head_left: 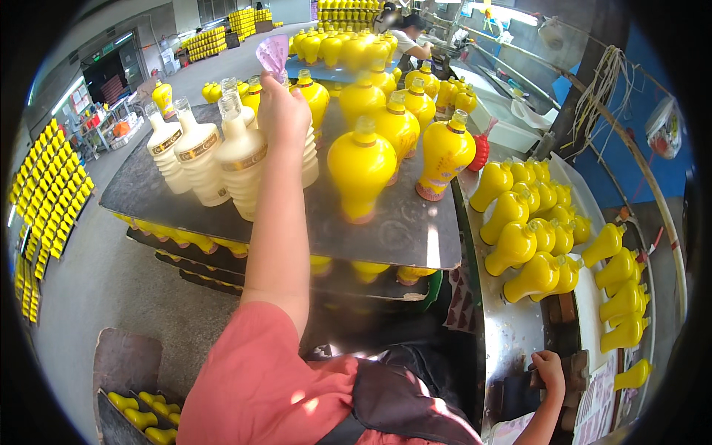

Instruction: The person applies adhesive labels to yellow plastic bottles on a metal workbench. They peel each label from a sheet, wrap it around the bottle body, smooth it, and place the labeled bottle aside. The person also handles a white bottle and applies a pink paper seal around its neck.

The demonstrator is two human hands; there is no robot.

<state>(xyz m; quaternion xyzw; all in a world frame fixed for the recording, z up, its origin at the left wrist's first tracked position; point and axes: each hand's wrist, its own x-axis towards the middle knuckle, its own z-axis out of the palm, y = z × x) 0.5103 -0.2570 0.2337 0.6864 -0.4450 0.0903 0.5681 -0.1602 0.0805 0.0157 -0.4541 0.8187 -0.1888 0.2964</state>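
My left arm reaches far across the dark tabletop (pixel 371 241), over the bottles. In its closed fingers my left hand (pixel 285 111) pinches a thin lilac fan-shaped piece (pixel 273 53). Just below that hand stand cream ribbed bottles (pixel 199 156) with clear necks and a dark band. Right of the arm are several glossy yellow vase-shaped bottles (pixel 361 170), one with a printed pattern (pixel 446 152). My right hand (pixel 549 368) rests low on the right, at a dark block (pixel 575 371) by the metal bench. Its fingers are curled, and what they hold, if anything, is hidden.
Plain yellow bottles lie on their sides in rows (pixel 512 248) on the right bench (pixel 497 326). A red textured object (pixel 480 148) stands by the table's right corner. Yellow stacks (pixel 48 215) line the left floor. Another person (pixel 409 41) sits farther back.
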